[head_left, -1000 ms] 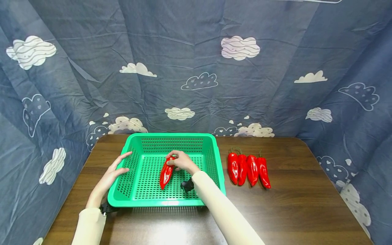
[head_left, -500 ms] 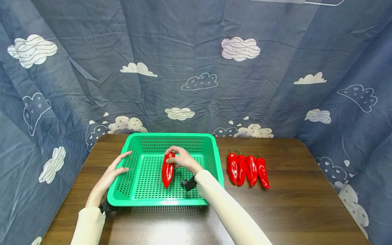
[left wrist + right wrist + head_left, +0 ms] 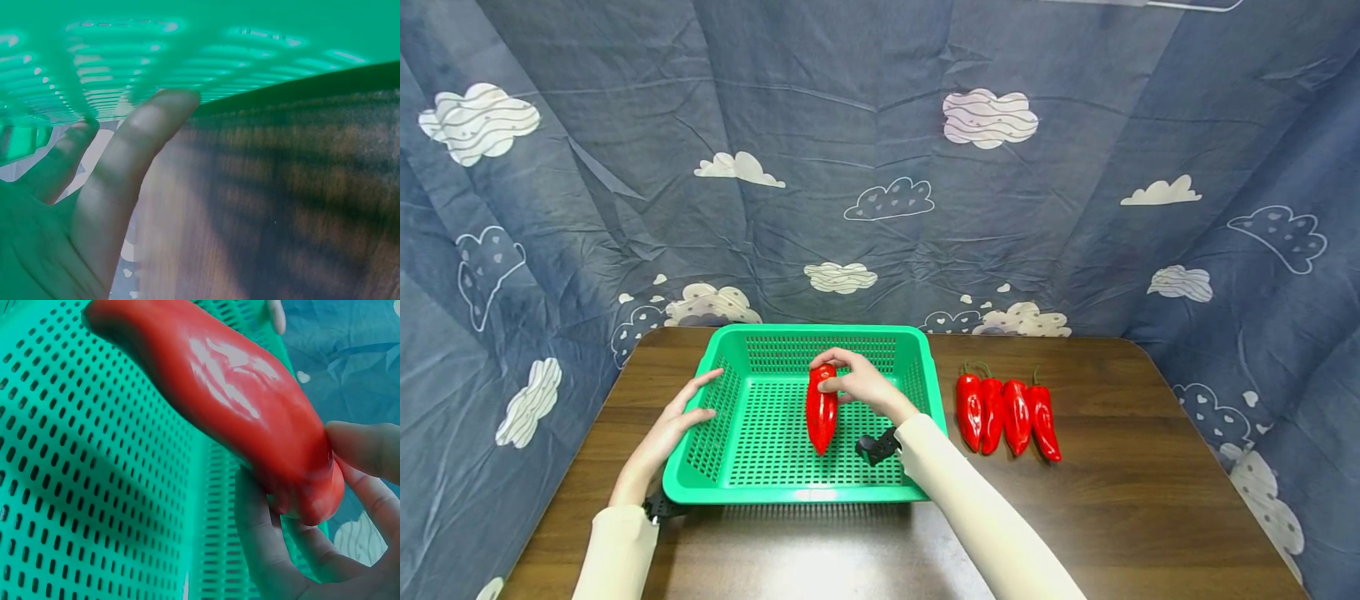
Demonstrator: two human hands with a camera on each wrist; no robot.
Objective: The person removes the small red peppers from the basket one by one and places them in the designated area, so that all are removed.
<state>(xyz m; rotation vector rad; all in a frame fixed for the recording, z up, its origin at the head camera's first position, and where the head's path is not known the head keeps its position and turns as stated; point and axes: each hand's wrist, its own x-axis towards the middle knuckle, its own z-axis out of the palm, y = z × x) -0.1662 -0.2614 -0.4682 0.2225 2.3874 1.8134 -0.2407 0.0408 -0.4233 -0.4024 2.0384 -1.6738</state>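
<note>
My right hand pinches a red pepper by its thick upper end, with the tip hanging down over the green basket. In the right wrist view the glossy pepper is above the perforated floor, thumb and fingers around its broad end. At the basket's left side my left hand rests with thumb and fingers spread and fairly straight. The left wrist view shows its thumb against the slotted green wall; nothing is gripped there.
Several red peppers lie side by side on the brown wooden table, right of the basket. A dark blue curtain with white clouds hangs behind and at both sides.
My right hand has lifted the pepper and carried it slightly right, and the pepper has swung from slanted to nearly upright. The left hand and basket stay almost in place.
</note>
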